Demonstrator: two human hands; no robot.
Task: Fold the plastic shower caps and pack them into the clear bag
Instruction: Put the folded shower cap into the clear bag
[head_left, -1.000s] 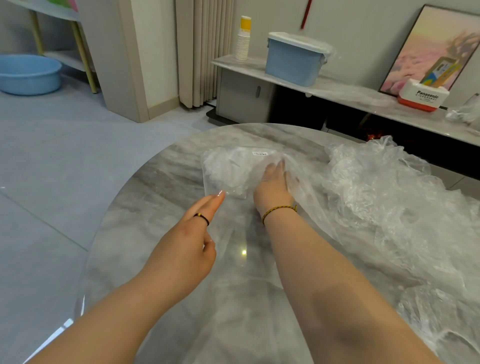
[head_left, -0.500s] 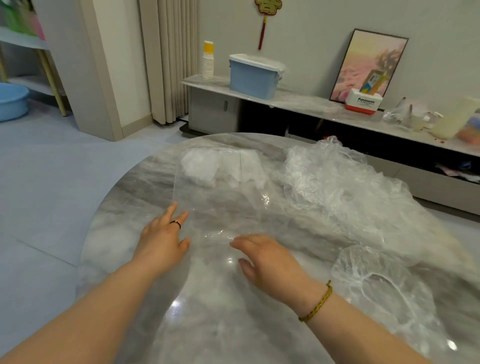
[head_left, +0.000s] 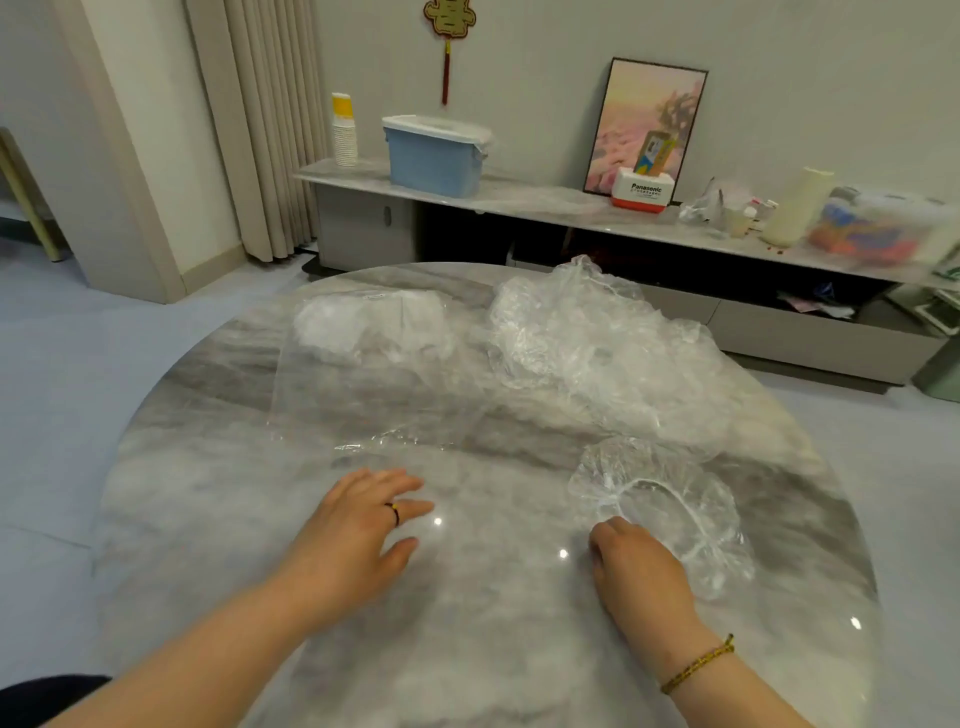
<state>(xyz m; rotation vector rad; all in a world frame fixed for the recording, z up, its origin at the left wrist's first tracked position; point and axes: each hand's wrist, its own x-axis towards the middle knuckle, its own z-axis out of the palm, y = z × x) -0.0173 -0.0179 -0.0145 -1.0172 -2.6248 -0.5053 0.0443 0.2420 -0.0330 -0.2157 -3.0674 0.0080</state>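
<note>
A single shower cap (head_left: 670, 499) lies spread on the near right of the counter (head_left: 208, 493), its gathered elastic rim turned up. The right hand (head_left: 636, 569) sits at the cap's near-left edge, knuckles up and fingers curled down onto the rim. The fingertips are hidden behind the hand, so I cannot tell whether its grip has closed on the plastic or only touches it. A woven bracelet (head_left: 698, 662) circles that wrist.

The left hand (head_left: 363, 519) is palm down near the middle of the counter, fingers straight and slightly spread, its grip wide and holding nothing. A dark ring (head_left: 395, 514) is on one finger.

Just beyond the left hand lies the clear bag (head_left: 363, 395), flat, with white folded caps (head_left: 353, 327) bunched at its far end. The bag's near edge is hard to trace against the marble, so whether it reaches under the fingers is unclear. A loose pile of shower caps (head_left: 597, 343) is heaped at the far right of the counter.

Both forearms are cut off by the lower edge of the view.
</note>
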